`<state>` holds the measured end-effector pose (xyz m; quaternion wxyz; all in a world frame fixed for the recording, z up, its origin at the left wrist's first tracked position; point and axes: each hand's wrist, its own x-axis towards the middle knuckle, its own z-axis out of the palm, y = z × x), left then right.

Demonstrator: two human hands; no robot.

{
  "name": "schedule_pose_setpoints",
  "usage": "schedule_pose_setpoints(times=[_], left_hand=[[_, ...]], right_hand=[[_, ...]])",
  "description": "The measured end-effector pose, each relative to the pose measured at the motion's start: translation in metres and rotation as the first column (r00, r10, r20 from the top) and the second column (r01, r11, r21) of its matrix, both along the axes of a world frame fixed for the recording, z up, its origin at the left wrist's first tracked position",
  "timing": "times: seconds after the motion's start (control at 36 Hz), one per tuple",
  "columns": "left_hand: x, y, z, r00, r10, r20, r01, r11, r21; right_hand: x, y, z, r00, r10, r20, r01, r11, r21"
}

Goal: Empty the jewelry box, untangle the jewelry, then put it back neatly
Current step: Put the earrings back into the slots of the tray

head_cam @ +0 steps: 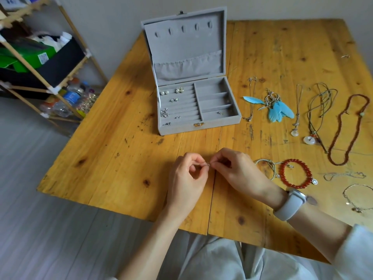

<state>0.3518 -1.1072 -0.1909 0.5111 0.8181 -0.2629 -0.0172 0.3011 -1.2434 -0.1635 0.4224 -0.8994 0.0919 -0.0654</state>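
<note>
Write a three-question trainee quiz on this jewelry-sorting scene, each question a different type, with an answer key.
1. True or false: the lid of the grey jewelry box is closed.
2. Multiple choice: what lies nearest the right hand on the table? A) the red bead bracelet B) the blue feather earrings C) the long brown bead necklace
3. Short answer: what are the left hand and right hand doing?

Key
1. False: the lid stands open.
2. A.
3. Both pinch one small metal piece between their fingertips, above the table in front of the box.
</note>
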Motion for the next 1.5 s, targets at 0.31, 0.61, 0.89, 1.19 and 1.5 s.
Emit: schedule_pose_setpoints(times=[0.31, 0.61, 0.89, 1.19, 1.5], left_hand=[[0.015, 0.003, 0.011, 1.0, 0.008, -0.021, -0.009, 1.0, -0.006], [0.117, -0.01, 0.047, 0.992, 0.101, -0.071, -0.091, 0.987, 0.134], [0.144, -0.023, 0.052, 0.986, -0.109, -0.124, 0.154, 0.878, 0.453], [0.15, -0.032, 0.052, 0.983, -0.146, -0.112, 0.183, 0.839, 0.513], [0.151, -0.034, 0.046, 0.991, -0.131, -0.01, 0.116, 0.838, 0.532]], right_hand=[[0.007, -0.007, 0.006, 0.998, -0.048, 0.036, 0.048, 0.999, -0.003], [0.069, -0.041, 0.03, 0.983, -0.12, 0.141, 0.114, 0.992, 0.045], [0.097, -0.047, 0.021, 0.996, -0.019, 0.086, 0.015, 0.999, 0.046], [0.103, -0.046, 0.018, 0.995, -0.048, 0.086, 0.041, 0.996, 0.078], [0.106, -0.041, 0.016, 0.991, -0.097, 0.087, 0.091, 0.993, 0.075]])
